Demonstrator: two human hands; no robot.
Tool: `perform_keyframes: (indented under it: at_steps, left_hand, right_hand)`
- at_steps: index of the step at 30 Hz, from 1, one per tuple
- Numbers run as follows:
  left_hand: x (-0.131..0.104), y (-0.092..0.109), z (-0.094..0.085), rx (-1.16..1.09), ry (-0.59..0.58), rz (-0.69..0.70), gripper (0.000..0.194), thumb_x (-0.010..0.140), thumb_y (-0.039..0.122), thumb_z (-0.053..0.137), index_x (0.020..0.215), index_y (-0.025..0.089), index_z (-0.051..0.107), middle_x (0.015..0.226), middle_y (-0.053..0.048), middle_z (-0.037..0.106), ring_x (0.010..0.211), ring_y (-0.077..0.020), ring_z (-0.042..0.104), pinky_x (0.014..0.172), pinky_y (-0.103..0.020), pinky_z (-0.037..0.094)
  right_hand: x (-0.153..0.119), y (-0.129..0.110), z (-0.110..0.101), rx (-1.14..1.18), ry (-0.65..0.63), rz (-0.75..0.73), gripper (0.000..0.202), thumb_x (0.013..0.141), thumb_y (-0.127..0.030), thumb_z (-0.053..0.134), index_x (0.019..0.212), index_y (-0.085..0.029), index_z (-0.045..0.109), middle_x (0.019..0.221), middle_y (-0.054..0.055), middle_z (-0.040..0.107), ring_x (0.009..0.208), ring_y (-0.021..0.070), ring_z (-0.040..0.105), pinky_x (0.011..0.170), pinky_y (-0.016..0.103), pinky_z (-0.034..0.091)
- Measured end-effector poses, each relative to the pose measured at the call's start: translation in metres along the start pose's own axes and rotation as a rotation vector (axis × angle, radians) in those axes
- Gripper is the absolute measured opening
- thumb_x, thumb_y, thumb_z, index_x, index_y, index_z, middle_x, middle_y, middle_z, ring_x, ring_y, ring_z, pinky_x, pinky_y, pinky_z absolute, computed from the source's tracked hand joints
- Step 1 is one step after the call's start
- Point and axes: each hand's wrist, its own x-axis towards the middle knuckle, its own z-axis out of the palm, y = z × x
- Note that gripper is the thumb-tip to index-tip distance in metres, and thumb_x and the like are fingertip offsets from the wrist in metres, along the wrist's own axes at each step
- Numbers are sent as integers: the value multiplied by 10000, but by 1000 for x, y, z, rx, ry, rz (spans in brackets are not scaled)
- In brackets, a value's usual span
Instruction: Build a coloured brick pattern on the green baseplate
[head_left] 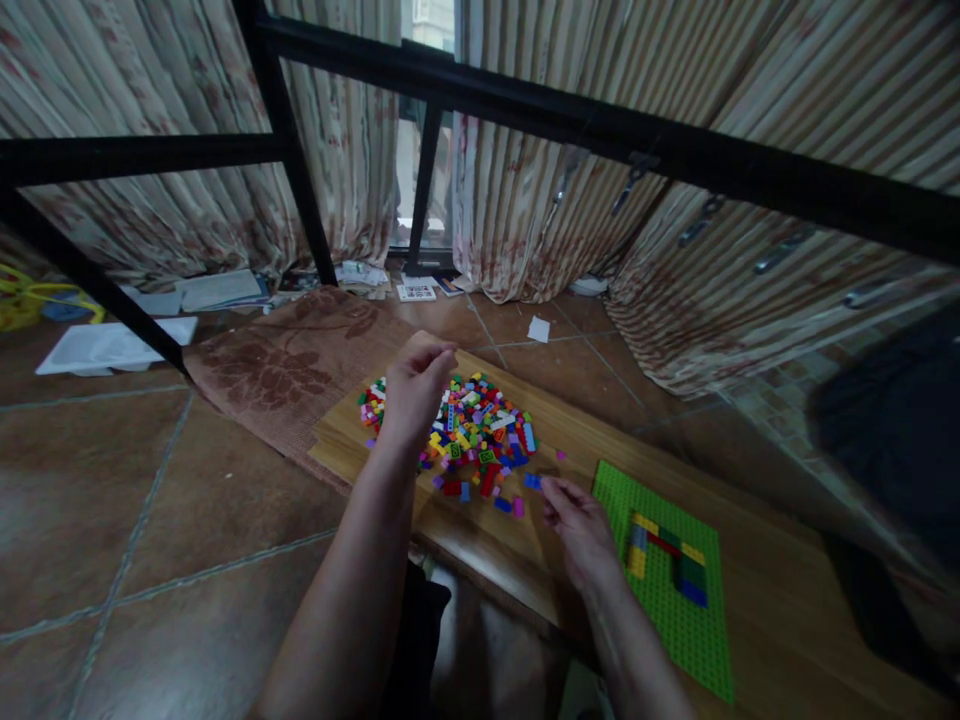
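My left hand (421, 372) is raised over the far left part of a pile of loose toy building bricks (472, 425). Its fingers are curled together, and whatever they may hold is hidden. Just right of the pile, my right hand (574, 515) pinches a blue brick (532, 481) between thumb and fingertips. A green baseplate (664, 490) lies to the right of that hand. On it, yellow, grey, red, dark green and blue bricks form an angular, open-sided wall (667, 540).
The bricks and baseplate rest on a wooden table (502, 555). A few stray bricks lie near the pile's front edge. Beyond are a brown patterned rug (292, 360), floor tiles, a white tray (116, 345), papers, striped curtains and a black metal frame (600, 120).
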Motion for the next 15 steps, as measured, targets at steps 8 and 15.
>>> perform_keyframes:
  at_steps: [8, 15]
  left_hand:
    - [-73, -28, 65, 561, -795, 195, 235, 857, 258, 519, 932, 197, 732, 799, -20, 725, 664, -157, 631, 617, -254, 475]
    - [-121, -38, 101, 856, -972, 365, 180, 844, 187, 543, 833, 222, 720, 672, -7, 682, 607, -164, 631, 592, -259, 457]
  right_hand:
    - [-45, 1, -71, -134, 184, -117, 380, 669, -505, 730, 897, -201, 715, 757, 36, 702, 599, 161, 573, 537, 278, 465]
    - [-78, 18, -162, -146, 436, -6, 439, 582, -536, 772, 823, -179, 689, 646, 20, 670, 541, 163, 560, 504, 275, 450]
